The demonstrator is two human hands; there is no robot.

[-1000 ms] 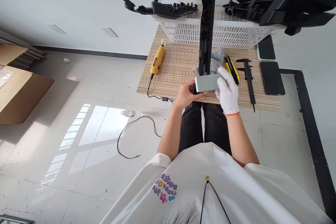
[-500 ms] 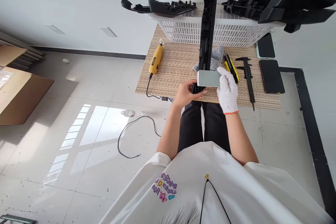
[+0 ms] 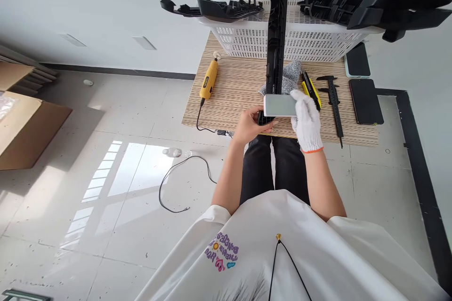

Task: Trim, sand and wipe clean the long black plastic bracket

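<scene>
My bare left hand (image 3: pixel 248 126) is closed around the near end of a long black plastic trim piece (image 3: pixel 276 42), which stretches away from me toward the basket. My right hand (image 3: pixel 306 120), in a white knitted glove, grips the right end of a flat rectangular block (image 3: pixel 280 105) with a grey-green face and pale rim. The block lies crosswise over the trim piece near my left fingers and hides part of it; whether the two touch I cannot tell. Beyond it is a crumpled grey cloth (image 3: pixel 291 74), partly under the trim piece.
A yellow rotary tool (image 3: pixel 209 79) with a cord lies left on the wooden table (image 3: pixel 240 75). To the right are a yellow utility knife (image 3: pixel 310 90), a black caliper (image 3: pixel 334 103) and two phones (image 3: pixel 366 102). Behind stands a white basket (image 3: pixel 314 42) with black plastic parts (image 3: pixel 374 9).
The block and the trim piece have shifted very slightly left in view. Both hands keep their grips.
</scene>
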